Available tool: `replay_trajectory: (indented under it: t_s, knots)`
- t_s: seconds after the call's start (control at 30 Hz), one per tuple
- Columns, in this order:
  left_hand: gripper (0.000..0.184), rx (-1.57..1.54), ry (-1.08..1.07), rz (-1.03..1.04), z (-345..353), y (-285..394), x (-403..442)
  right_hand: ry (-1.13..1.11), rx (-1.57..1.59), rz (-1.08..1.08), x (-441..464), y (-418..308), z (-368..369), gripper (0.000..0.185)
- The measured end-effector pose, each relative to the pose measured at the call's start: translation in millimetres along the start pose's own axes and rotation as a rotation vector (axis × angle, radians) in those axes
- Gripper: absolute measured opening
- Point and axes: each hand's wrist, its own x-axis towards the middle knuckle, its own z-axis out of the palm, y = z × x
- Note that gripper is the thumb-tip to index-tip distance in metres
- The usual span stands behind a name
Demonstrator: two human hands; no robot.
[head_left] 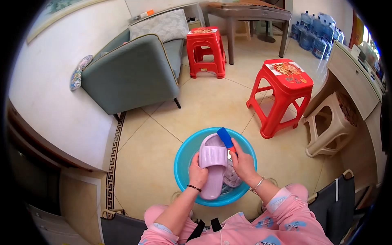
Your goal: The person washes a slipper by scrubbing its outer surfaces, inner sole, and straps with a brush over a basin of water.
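Observation:
Over a blue basin (179, 171) on the floor, my left hand (197, 173) grips a lilac slide slipper (213, 179) by its side, sole down and toe pointing away from me. My right hand (243, 163) is closed round the red part of a brush (225, 138) whose blue end reaches up beside the slipper's toe. Bristles are not visible from here. Inside the basin, a second slipper (232, 176) lies low, partly hidden by the first one and my right hand, with what looks like water around it.
Ahead stand two red plastic stools (281, 81), (206, 51) on the tiled floor. A grey-green sofa (130, 77) is at the left. To the right are a beige stool (332, 126) and a desk (355, 77). Large water bottles (314, 36) stand far back near a table (251, 14).

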Motion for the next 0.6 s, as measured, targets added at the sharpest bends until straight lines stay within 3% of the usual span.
replay_trajectory:
  t_s: [0.03, 0.1, 0.23, 0.3, 0.33, 0.4, 0.43, 0.47, 0.5, 0.53, 0.6]
  knots:
    - [0.059, -0.001, 0.000, 0.000, -0.5, -1.6, 1.7, 0.000, -0.001, 0.000, 1.7, 2.9, 2.4, 0.046]
    - [0.058, -0.080, -0.029, -0.016, -3.8, 0.0, 4.9, 0.215, 0.364, -0.060, 6.5, 5.5, 6.0, 0.044]
    - [0.054, 0.017, -0.059, -0.017, -6.9, 19.6, 1.5, 0.013, 0.509, 0.049, -0.9, -11.9, -19.8, 0.042]
    - [0.050, 0.184, -0.073, -0.032, -2.8, 22.7, -3.9, 0.001, 0.298, -0.270, -9.8, -21.0, -22.0, 0.038]
    - [0.050, 0.184, -0.079, -0.034, -0.1, 23.8, -6.7, 0.002, 0.297, -0.265, -11.6, -21.8, -20.3, 0.038]
    - [0.048, 0.211, -0.007, 0.026, 3.3, 24.8, -10.8, -0.012, 0.202, -0.140, -13.3, -21.1, -15.4, 0.036]
    - [0.048, 0.216, -0.012, 0.027, 2.5, 20.6, -10.6, 0.163, 0.202, -0.184, -5.3, -10.6, -8.0, 0.035]
    - [0.047, 0.165, 0.016, 0.109, 0.7, 14.0, -8.1, 0.167, 0.205, -0.180, -1.2, -3.3, -11.8, 0.035]
    - [0.047, 0.113, 0.046, 0.192, -1.2, 13.2, -5.9, 0.125, 0.255, -0.048, 5.4, 0.9, -18.7, 0.035]
    - [0.047, 0.114, 0.044, 0.197, -2.6, 13.8, -4.0, 0.083, 0.304, 0.081, 9.7, 2.3, -22.0, 0.034]
    - [0.047, 0.142, 0.038, 0.097, -5.1, 18.0, -2.5, 0.075, 0.335, 0.095, 5.5, -2.8, -18.5, 0.035]
